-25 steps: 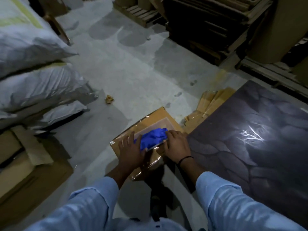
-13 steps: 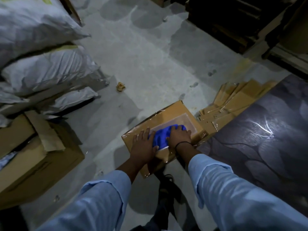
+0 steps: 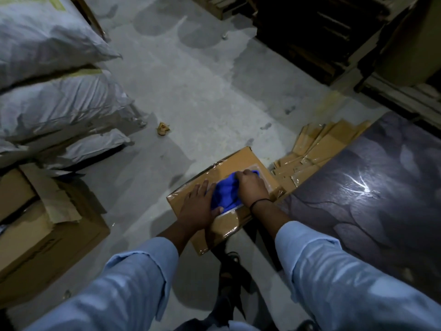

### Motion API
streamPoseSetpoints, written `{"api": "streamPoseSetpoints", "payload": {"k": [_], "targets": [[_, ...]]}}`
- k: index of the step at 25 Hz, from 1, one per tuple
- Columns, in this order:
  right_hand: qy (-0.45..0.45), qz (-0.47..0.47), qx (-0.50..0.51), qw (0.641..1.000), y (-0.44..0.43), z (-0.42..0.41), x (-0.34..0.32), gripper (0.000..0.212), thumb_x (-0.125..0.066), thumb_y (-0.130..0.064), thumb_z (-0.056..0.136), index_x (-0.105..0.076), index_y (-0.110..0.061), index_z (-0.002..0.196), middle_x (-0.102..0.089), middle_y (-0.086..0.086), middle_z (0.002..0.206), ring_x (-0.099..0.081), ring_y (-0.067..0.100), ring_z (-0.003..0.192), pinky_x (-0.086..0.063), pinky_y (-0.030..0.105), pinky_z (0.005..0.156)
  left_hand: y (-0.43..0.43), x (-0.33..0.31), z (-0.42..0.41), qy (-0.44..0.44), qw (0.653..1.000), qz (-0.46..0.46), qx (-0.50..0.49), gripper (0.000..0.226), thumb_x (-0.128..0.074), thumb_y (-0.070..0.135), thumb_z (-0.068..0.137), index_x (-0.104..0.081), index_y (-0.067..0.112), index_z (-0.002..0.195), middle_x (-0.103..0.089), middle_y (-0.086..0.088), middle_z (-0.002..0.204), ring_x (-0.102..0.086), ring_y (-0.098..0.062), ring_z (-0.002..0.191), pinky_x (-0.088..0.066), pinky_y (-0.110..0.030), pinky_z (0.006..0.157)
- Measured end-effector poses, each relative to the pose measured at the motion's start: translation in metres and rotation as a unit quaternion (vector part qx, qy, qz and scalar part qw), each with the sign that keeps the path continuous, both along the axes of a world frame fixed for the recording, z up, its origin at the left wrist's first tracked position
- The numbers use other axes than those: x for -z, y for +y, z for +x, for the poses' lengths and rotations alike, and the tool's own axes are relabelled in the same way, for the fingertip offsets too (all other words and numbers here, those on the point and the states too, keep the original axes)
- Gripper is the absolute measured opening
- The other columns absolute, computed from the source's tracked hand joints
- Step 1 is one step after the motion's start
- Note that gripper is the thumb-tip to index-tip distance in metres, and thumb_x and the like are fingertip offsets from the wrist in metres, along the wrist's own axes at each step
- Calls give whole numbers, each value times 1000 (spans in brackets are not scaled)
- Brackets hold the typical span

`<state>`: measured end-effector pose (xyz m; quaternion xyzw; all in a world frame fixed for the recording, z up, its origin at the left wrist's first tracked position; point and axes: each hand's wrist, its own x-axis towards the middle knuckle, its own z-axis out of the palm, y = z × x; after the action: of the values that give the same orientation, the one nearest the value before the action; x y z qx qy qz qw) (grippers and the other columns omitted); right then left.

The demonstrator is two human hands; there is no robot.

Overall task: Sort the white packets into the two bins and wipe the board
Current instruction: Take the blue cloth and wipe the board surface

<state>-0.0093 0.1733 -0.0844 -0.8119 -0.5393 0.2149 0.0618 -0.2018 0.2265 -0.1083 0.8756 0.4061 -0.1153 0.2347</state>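
Observation:
A blue cloth [image 3: 224, 194] lies bunched on top of a taped brown cardboard box [image 3: 241, 161] on the concrete floor. My right hand [image 3: 253, 187] grips the cloth's far right part with curled fingers. My left hand [image 3: 198, 209] lies flat on the box's near left part, its thumb touching the cloth's edge. A large dark patterned board [image 3: 372, 187] lies to the right of the box, with a bright glare spot on it. I see no white packets or bins.
Grey-white sacks [image 3: 47, 91] are stacked at the left above an open cardboard carton [image 3: 43, 230]. Flattened brown cartons [image 3: 315, 149] lie between box and board. Wooden pallets [image 3: 310, 32] stand at the back right. A crumpled scrap [image 3: 163, 128] lies on the floor.
The view has tilted and shifted a little. My right hand has slid with the cloth toward the box's far right part; my left hand stays pressed on the box.

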Motion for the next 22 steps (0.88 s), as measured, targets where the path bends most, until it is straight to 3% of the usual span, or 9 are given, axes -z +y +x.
{"api": "streamPoseSetpoints", "payload": {"k": [4, 7, 10, 13, 15, 17, 19, 22], "targets": [[26, 116, 57, 991, -11, 17, -51, 29, -54, -9, 80, -64, -16, 106, -62, 13, 98, -61, 39, 92, -52, 40, 78, -4, -35, 25, -105, 993, 38, 40, 95, -53, 76, 81, -28, 23, 157, -36, -7, 160, -38, -30, 144, -39, -49, 113], [39, 176, 112, 977, -27, 37, -96, 24, -51, -15, 79, -65, -18, 98, -65, 11, 92, -61, 34, 86, -52, 37, 73, -12, -65, 54, -247, 964, 68, 66, 70, -54, 63, 86, -46, 22, 143, -66, -6, 124, -63, -30, 109, -52, -42, 90], [28, 245, 161, 956, -59, 63, -137, 24, -45, -25, 76, -64, -21, 91, -66, 7, 86, -61, 30, 80, -53, 41, 69, -25, -97, 90, -317, 940, 94, 84, 59, -58, 46, 90, -52, 18, 142, -70, -8, 118, -64, -30, 104, -50, -39, 89], [3, 311, 244, 919, -110, 91, -174, 22, -49, -27, 76, -66, -20, 89, -69, 6, 84, -63, 25, 78, -54, 37, 70, -54, -133, 131, -305, 942, 72, 119, 61, -55, 43, 89, -42, 33, 148, -69, -2, 117, -61, -25, 105, -48, -39, 92], [-23, 344, 289, 893, -149, 107, -194, 20, -53, -27, 76, -67, -20, 88, -71, 5, 85, -63, 23, 77, -53, 33, 70, -78, -154, 155, -324, 935, 18, 140, 60, -55, 45, 89, -38, 41, 147, -71, -2, 114, -65, -25, 99, -52, -38, 82], [-42, 350, 336, 873, -184, 124, -208, 18, -55, -27, 77, -68, -21, 88, -71, 5, 84, -63, 22, 76, -51, 32, 68, -103, -168, 181, -347, 921, -76, 160, 59, -62, 40, 89, -42, 44, 145, -73, 0, 116, -68, -24, 99, -54, -35, 76], [-52, 310, 374, 872, -212, 143, -207, 17, -56, -29, 79, -68, -23, 90, -71, 5, 88, -64, 24, 78, -54, 36, 68, -126, -173, 204, -345, 912, -128, 183, 56, -66, 35, 89, -49, 38, 143, -71, 2, 126, -67, -22, 111, -56, -37, 84], [-78, 211, 404, 887, -249, 160, -184, 21, -59, -27, 81, -70, -23, 98, -70, 9, 97, -65, 31, 90, -56, 43, 75, -149, -156, 224, -305, 926, -90, 202, 52, -66, 30, 91, -55, 31, 142, -70, 0, 127, -65, -23, 115, -54, -35, 91]]}}
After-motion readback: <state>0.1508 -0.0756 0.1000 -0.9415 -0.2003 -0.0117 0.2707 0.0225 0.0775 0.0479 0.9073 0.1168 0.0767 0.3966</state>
